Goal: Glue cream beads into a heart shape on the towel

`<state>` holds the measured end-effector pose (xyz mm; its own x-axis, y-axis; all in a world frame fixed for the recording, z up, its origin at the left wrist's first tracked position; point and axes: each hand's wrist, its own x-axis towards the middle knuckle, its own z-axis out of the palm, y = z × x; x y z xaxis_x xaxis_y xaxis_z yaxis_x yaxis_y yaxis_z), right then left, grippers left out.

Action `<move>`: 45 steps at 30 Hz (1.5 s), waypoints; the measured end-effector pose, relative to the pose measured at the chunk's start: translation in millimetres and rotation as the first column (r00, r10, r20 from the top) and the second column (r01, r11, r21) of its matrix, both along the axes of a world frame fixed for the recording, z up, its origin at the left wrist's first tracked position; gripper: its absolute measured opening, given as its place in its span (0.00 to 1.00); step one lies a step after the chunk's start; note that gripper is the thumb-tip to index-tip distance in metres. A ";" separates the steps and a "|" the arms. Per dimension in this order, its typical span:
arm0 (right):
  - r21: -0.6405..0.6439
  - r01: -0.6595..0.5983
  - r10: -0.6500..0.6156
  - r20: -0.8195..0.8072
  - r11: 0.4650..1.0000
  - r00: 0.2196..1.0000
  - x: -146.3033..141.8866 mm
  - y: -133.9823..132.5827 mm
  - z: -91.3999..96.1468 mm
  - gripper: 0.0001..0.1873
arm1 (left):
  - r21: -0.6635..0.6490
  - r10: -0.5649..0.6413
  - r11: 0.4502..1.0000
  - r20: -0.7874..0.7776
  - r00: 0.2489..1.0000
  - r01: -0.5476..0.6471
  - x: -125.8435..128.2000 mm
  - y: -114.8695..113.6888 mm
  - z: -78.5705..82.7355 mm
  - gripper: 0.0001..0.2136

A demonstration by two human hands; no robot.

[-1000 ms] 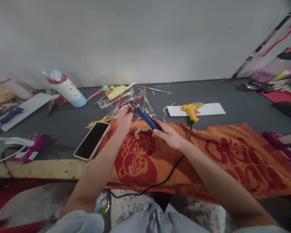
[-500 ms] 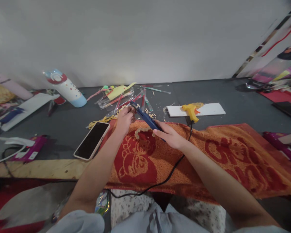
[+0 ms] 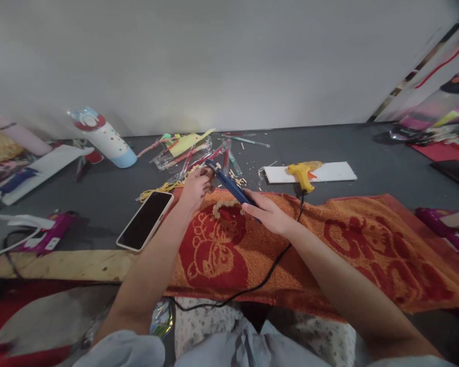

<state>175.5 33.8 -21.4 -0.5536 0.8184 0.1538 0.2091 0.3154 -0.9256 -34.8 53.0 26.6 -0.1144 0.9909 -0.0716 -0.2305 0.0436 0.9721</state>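
Observation:
My right hand (image 3: 270, 211) is wrapped round the lower end of a long dark blue stapler (image 3: 232, 187), held at a slant over the towel. At the stapler's far tip is my left hand (image 3: 199, 187), its fingers pinched together; whatever small piece lies between them is too small to name. Beneath the stapler, a curved string of beige pieces (image 3: 225, 205) lies on the orange and red towel (image 3: 268, 260). Small loose beige bits (image 3: 240, 181) are scattered just behind the stapler.
Left of the towel lies a phone (image 3: 145, 220). A yellow glue gun (image 3: 302, 176) rests on a white strip (image 3: 334, 172), its black cord crossing the towel. Behind are yellow cord (image 3: 149, 194), plastic-wrapped sticks (image 3: 185, 158) and a spotted bottle (image 3: 109, 142). A purple power strip (image 3: 49, 234) sits left.

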 end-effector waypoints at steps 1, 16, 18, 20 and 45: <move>0.002 0.005 -0.005 -0.001 1.000 1.000 0.0 -0.1 -0.5 0.34 | -0.007 -0.001 1.000 0.000 1.000 0.001 -0.1 0.2 0.3 0.09; -0.047 0.099 -0.102 -0.071 0.994 0.992 -4.0 -2.1 0.2 0.35 | 0.047 0.026 0.999 -0.070 0.997 -0.023 6.4 7.1 -20.9 0.19; -0.059 0.107 -0.113 -0.105 0.993 0.988 -5.2 -3.1 2.3 0.37 | 0.074 -0.094 0.992 -0.114 0.989 0.103 10.3 3.5 -21.7 0.23; -0.063 0.104 -0.112 -0.136 0.993 0.984 -6.9 -4.1 3.4 0.39 | 0.102 -0.208 0.969 -0.168 0.964 0.227 16.1 -1.4 -22.2 0.26; -0.050 0.127 -0.132 -0.122 0.991 0.984 -13.0 -2.0 -10.5 0.39 | 0.011 -0.261 0.965 -0.031 0.965 0.262 36.8 -20.3 -33.5 0.31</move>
